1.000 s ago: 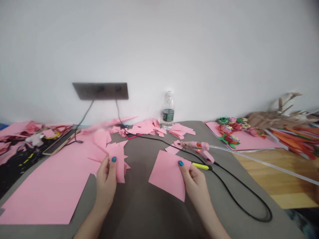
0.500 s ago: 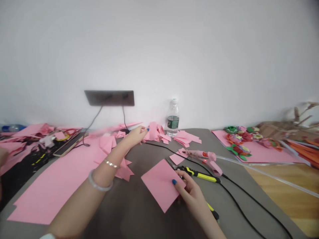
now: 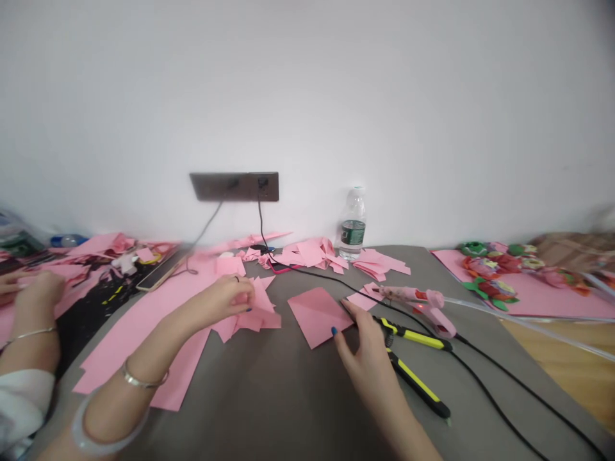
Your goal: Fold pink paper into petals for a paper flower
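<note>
My left hand [image 3: 233, 298] is over a loose pile of pink paper pieces [image 3: 259, 308], fingers curled toward the thumb; anything between them is hidden against the pink. On the grey tabletop, a pink paper square [image 3: 314, 315] has its right corner at my right hand [image 3: 365, 339]. The thumb is on its lower edge, and the fingers are along its upper edge. Yellow-and-black pliers [image 3: 418, 371] with spread handles are just right of that hand, their jaws partly hidden behind it. Beyond them rests a pink hot glue gun [image 3: 423, 306], its small light glowing red.
Large pink sheets [image 3: 139, 333] cover the table's left side. Near the wall are a water bottle [image 3: 353, 230], more pink scraps [image 3: 312, 253] and a socket [image 3: 235, 186] with cords. Paper flowers [image 3: 494, 269] sit at right. Another person's arm [image 3: 36, 326] works at far left.
My left hand has come back from the far scraps to the nearer pile. My right hand has lowered the pink square toward the tabletop. The camera view has shifted left.
</note>
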A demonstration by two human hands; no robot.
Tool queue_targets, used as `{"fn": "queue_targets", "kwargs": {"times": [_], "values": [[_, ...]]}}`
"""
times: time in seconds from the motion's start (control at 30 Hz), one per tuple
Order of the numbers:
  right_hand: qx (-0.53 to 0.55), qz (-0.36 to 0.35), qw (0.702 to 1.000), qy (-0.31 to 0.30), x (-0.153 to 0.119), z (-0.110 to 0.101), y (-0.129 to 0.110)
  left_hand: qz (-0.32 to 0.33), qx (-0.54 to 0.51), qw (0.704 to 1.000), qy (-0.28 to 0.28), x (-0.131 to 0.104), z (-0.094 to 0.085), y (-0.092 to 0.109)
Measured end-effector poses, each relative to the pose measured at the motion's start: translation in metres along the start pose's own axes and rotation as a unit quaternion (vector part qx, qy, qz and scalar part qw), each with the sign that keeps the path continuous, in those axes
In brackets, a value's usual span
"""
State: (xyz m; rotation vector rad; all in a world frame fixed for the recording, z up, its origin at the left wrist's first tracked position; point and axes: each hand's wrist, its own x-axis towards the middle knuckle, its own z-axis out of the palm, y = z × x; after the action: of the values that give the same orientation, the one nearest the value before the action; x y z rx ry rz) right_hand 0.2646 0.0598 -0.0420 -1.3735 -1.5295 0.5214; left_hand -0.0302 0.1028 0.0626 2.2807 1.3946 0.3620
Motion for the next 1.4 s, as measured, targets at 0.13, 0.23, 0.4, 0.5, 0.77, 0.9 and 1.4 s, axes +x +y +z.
{"fn": "queue_targets", "kwargs": {"times": [0.13, 0.23, 0.4, 0.5, 0.77, 0.9, 1.4], "values": [[0.010, -0.073, 0.997, 0.038, -0.003, -0.011, -0.021, 0.064, 0.020, 0.994, 0.088, -0.014, 0.004, 0.030], [0.207, -0.009, 0.976, -0.069, -0.006, -0.020, -0.037, 0.250, 0.093, 0.943, 0.200, -0.019, 0.021, 0.053], [0.370, 0.039, 0.909, -0.186, -0.014, -0.020, -0.053, 0.296, 0.091, 0.909, 0.280, -0.024, 0.063, 0.074], [0.381, 0.069, 0.907, -0.166, -0.018, -0.017, -0.053, 0.258, 0.009, 0.926, 0.275, -0.032, 0.083, 0.078], [0.326, 0.094, 0.921, -0.189, -0.019, -0.026, -0.039, -0.022, -0.304, 0.938, 0.167, -0.039, 0.110, 0.079], [0.312, 0.093, 0.921, -0.213, -0.022, -0.027, -0.035, -0.086, -0.426, 0.892, 0.126, -0.036, 0.112, 0.082], [0.349, 0.254, 0.893, -0.124, -0.021, -0.027, -0.032, -0.052, -0.393, 0.911, 0.115, -0.043, 0.121, 0.083]]}}
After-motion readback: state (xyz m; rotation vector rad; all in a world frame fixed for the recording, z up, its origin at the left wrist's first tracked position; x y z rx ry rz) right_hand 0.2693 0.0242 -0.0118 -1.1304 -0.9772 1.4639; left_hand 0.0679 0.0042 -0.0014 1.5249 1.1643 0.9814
